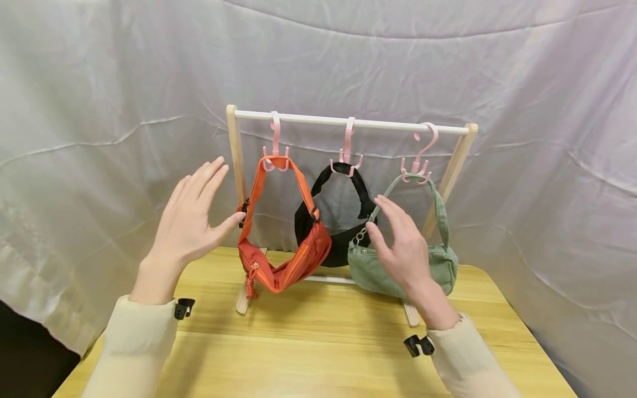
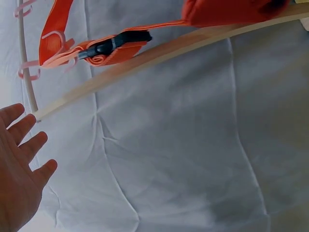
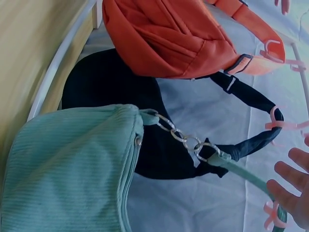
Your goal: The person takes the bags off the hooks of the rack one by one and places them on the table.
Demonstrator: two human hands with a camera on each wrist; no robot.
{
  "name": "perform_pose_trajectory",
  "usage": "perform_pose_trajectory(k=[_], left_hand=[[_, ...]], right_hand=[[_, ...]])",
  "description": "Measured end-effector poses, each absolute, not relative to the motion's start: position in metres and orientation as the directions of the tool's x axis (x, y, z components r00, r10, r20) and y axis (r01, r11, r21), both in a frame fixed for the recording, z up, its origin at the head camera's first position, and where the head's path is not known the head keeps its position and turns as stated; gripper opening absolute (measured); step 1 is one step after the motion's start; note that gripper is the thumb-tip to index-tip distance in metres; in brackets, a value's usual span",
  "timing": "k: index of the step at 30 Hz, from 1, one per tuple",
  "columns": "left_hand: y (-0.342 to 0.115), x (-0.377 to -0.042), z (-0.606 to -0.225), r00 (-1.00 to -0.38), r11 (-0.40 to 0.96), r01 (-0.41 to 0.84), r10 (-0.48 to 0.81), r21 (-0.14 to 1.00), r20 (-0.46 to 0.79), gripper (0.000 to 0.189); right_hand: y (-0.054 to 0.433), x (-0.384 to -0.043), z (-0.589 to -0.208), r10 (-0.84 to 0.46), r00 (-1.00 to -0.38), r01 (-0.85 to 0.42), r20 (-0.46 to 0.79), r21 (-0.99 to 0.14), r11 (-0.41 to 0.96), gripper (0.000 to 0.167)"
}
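My left hand (image 1: 191, 213) is raised with straight, spread fingers, left of an orange-red bag (image 1: 293, 265), and holds nothing. In the head view its thumb tip overlaps the bag's strap; the left wrist view shows the fingers apart from it. My right hand (image 1: 402, 243) hovers in front of a green corduroy bag (image 1: 440, 271), fingers extended, and hides part of it. Between these two hangs a black bag (image 1: 340, 249), partly covered by both. Each bag hangs by its strap from a pink hook hanger. A chain (image 3: 178, 135) joins the green bag to its strap.
A wooden rack with a white top rod (image 1: 308, 119) carries the pink hangers (image 1: 275, 132) and stands on the wooden table (image 1: 298, 342). Its feet (image 1: 243, 301) reach toward me. Grey curtain cloth (image 1: 124, 72) surrounds the back and sides.
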State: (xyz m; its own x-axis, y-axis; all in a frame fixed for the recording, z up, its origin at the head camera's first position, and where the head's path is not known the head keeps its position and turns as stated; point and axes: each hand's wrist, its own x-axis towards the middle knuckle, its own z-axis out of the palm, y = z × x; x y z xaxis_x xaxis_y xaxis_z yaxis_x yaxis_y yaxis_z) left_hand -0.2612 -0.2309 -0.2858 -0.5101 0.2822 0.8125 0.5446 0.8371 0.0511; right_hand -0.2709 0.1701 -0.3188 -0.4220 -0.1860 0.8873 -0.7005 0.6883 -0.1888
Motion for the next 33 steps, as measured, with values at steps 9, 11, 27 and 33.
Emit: perform_pose_trajectory(k=[9, 11, 27, 33], left_hand=[[-0.221, -0.269, -0.261, -0.503, 0.831, 0.556, 0.317, 0.021, 0.804, 0.087], [-0.219, -0.271, -0.256, -0.489, 0.826, 0.564, 0.327, 0.007, 0.809, 0.087], [-0.205, -0.291, -0.215, -0.409, 0.787, 0.612, 0.395, -0.074, 0.822, 0.091], [-0.202, -0.301, -0.202, -0.426, 0.793, 0.604, 0.411, -0.086, 0.806, 0.087]], right_hand=[[0.150, -0.281, -0.312, -0.206, -0.377, -0.736, 0.903, -0.156, 0.659, 0.049], [0.146, -0.283, -0.310, -0.217, -0.373, -0.743, 0.902, -0.150, 0.652, 0.049], [0.112, -0.299, -0.293, -0.296, -0.380, -0.786, 0.876, -0.138, 0.602, 0.048], [0.101, -0.306, -0.287, -0.314, -0.379, -0.799, 0.870, -0.137, 0.586, 0.047]])
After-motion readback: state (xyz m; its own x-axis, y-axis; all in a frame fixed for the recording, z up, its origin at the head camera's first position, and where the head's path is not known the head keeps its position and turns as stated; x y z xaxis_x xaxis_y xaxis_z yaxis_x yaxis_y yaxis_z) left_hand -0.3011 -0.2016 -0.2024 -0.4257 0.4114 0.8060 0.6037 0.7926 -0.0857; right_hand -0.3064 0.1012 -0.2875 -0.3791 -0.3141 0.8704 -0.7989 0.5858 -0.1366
